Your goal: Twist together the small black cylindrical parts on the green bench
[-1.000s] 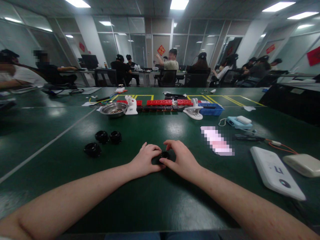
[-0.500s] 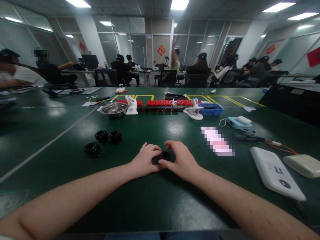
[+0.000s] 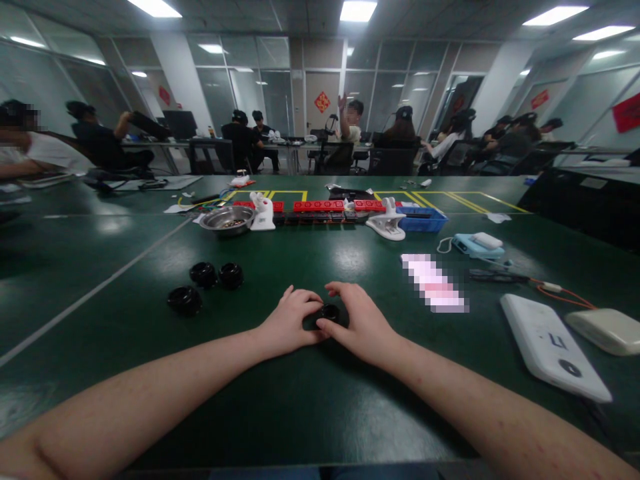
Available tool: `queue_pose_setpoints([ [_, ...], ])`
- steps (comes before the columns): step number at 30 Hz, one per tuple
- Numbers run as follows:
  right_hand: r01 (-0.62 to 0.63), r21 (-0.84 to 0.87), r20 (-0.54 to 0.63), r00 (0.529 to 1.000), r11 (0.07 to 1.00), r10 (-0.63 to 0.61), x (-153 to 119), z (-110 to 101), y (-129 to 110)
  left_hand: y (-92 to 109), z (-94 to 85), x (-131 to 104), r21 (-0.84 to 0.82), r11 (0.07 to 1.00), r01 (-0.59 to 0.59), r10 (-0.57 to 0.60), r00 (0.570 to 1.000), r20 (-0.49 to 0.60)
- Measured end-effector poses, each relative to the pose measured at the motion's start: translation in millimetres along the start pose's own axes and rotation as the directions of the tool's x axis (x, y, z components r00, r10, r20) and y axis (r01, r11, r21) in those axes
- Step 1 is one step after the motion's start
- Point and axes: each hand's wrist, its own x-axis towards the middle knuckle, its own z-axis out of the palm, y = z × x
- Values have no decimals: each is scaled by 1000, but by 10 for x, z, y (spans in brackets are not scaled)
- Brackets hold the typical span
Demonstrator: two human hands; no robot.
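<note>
A glossy black round part [image 3: 329, 312] with a hollow top is at the middle of the green table, between my two hands. My left hand [image 3: 293, 320] curls around its left side, the fingertips against it and partly hidden behind it. From the right, my right hand [image 3: 357, 320] closes on the same part, thumb in front and fingers arched over the far side. Three similar black round parts stand to the left: a front one [image 3: 185, 301], a back one [image 3: 203, 274] and one beside that [image 3: 231, 275].
Farther back are a steel bowl [image 3: 227, 220] with small pieces, white clip stands [image 3: 387, 223], red strips [image 3: 319, 205] and a blue tray [image 3: 425, 220]. At right lie a blurred-out phone [image 3: 435, 283], a white power bank [image 3: 555, 347] and cables. People sit beyond.
My right hand has shifted very slightly left around the black part; my left hand stays put. In the background, a person's raised arm has come down and another person lifts a dark object.
</note>
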Motion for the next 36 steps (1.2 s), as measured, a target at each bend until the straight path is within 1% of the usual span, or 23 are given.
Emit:
queue_pose_setpoints([
  [3, -18, -16, -26, 1000, 1000, 17, 4, -6, 0, 3, 7, -4, -2, 1000, -2, 2, 1000, -17],
  [5, -12, -8, -17, 1000, 1000, 12, 3, -16, 4, 4, 12, -5, -6, 1000, -5, 4, 1000, -19],
  [9, 63, 74, 57, 996, 995, -67, -6, -48, -3, -3, 12, -2, 0, 1000, -2, 2, 1000, -3],
  [11, 94, 94, 69, 993, 991, -100, -10, -56, -12, -8, 8, 0, 3, 1000, 2, -2, 1000, 2],
  [13, 81, 79, 53, 995, 994, -85, -9, -49, -18, -12, 5, 0, 1, 1000, 2, -2, 1000, 3],
  [16, 10, 28, 17, 1000, 1000, -10, 0, -23, -15, -7, 0, -3, -2, 1000, -2, 2, 1000, -2],
  [19, -39, -5, 34, 999, 999, 39, 12, -9, -7, 6, -3, -6, -4, 1000, -5, 5, 1000, -9],
  [21, -22, 14, 72, 997, 1000, 21, 14, -14, -8, 11, -4, -5, -6, 1000, -4, 4, 1000, -8],
  [23, 24, 58, 104, 994, 998, -30, 10, -23, -14, 9, -2, -2, -6, 1000, 2, -2, 1000, -4],
  [25, 61, 91, 110, 991, 994, -71, 4, -25, -20, 1, 3, 1, -4, 1000, 8, -8, 1000, -2],
  [27, 58, 83, 83, 994, 995, -65, 2, -17, -20, -4, 7, 3, -2, 1000, 5, -5, 1000, 2],
  [30, -7, 29, 34, 999, 1000, 6, 13, -3, -10, -2, 7, 2, 2, 1000, -2, 2, 1000, -2],
  [32, -44, 4, 30, 999, 999, 43, 23, -5, -4, 3, 6, -1, 4, 1000, -2, 3, 1000, -11],
  [34, -28, 17, 52, 998, 999, 27, 25, -20, -4, 4, 8, -4, 3, 1000, -7, 7, 1000, -14],
  [36, 29, 59, 86, 996, 998, -35, 15, -38, -9, -2, 16, -5, 2, 1000, -10, 10, 1000, -18],
])
